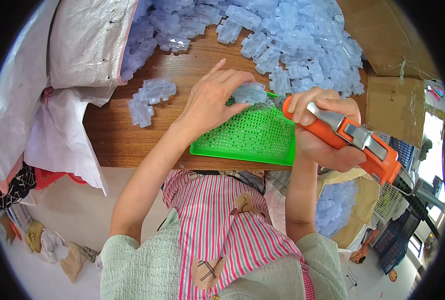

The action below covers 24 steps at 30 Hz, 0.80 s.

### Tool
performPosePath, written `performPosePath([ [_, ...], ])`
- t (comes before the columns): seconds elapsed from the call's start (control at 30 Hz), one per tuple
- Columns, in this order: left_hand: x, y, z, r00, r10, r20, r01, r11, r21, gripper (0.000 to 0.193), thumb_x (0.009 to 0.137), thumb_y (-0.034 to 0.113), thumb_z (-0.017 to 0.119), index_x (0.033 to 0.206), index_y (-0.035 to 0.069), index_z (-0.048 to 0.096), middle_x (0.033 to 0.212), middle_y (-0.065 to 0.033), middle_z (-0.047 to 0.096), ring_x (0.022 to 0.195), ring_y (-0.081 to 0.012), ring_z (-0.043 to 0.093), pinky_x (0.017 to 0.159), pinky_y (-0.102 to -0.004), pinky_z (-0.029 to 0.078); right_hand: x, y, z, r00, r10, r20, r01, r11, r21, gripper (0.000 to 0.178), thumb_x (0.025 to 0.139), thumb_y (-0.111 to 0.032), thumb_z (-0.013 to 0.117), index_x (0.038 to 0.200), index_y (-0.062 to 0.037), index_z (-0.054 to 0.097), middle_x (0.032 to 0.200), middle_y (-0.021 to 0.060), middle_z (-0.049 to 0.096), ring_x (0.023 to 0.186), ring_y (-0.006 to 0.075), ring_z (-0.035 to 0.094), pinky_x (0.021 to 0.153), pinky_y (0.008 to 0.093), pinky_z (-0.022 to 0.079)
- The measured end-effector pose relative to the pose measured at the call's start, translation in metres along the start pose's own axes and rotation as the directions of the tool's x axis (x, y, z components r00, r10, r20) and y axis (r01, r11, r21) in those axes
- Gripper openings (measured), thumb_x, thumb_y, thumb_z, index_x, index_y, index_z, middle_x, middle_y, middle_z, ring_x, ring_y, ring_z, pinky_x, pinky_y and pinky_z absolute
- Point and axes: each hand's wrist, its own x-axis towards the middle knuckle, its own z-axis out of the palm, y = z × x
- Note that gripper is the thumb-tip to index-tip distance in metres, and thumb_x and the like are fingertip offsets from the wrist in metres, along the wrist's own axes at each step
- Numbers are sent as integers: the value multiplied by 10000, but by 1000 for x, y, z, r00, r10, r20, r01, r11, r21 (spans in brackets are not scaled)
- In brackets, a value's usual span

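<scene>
My left hand [215, 95] pinches a clear bluish plastic part [250, 93] between thumb and fingers, above the far side of a shallow green perforated basket [242, 155]. Small metal pieces, perhaps screws, lie in the basket's far end, partly hidden by the part and my hand. Wrapped round an orange and silver power screwdriver [335, 122] is my right hand [327, 107]. The tool's dark tip points left toward the plastic part; I cannot tell whether they touch. Left of my left hand, a few similar clear parts [152, 92] lie on the table.
A large heap of clear plastic parts [292, 35] covers the far side of the wooden table [115, 145]. White sacks [90, 40] drape over its left side. Cardboard [395, 105] stands at the right. Below it, an open bag [337, 205] holds more parts.
</scene>
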Motion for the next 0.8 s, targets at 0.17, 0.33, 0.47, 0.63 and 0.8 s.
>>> performPosePath([
  [0.17, -1, 0, 1, 1000, -2, 1, 2, 1000, -10, 454, 718, 145, 778, 1130, 109, 590, 1032, -66, 660, 1033, -280, 622, 1122, -477, 356, 1, 9, 0, 1000, 23, -8, -23, 1000, 21, 856, 762, -779, 567, 1018, 39, 554, 751, 92, 586, 650, 175, 564, 592, 328, 497],
  [0.33, -2, -1, 1, 1000, -11, -4, 11, 1000, -1, 455, 718, 148, 778, 1131, 106, 592, 1027, -68, 661, 1037, -278, 621, 1120, -469, 360, 1, 12, -2, 1000, 11, 18, -11, 1000, 13, 879, 791, -798, 496, 1049, 41, 549, 744, 96, 571, 645, 188, 553, 576, 338, 476],
  [0.47, -1, 0, 1, 1000, -23, 16, 24, 1000, -20, 453, 718, 150, 779, 1129, 103, 595, 1029, -69, 662, 1038, -279, 621, 1118, -465, 363, -6, 12, -4, 999, 13, 50, -12, 1000, -15, 898, 824, -808, 441, 1082, 46, 543, 742, 99, 558, 641, 205, 546, 566, 358, 464],
  [0.63, -2, -2, 2, 1000, -17, -16, 16, 1000, -12, 444, 713, 155, 783, 1114, 93, 602, 1030, -74, 663, 1035, -284, 622, 1105, -458, 381, -6, 17, 0, 999, 40, -2, -40, 992, -116, 894, 811, -810, 461, 1067, 43, 548, 738, 96, 558, 643, 209, 549, 572, 354, 465],
  [0.8, 5, 0, -2, 999, -39, 36, 41, 998, -50, 450, 716, 149, 789, 1118, 81, 599, 1077, -78, 668, 1033, -298, 625, 1101, -478, 384, -2, 22, -3, 996, 63, 59, -59, 996, -73, 852, 804, -791, 506, 1046, 25, 554, 732, 90, 557, 643, 209, 551, 577, 348, 465],
])
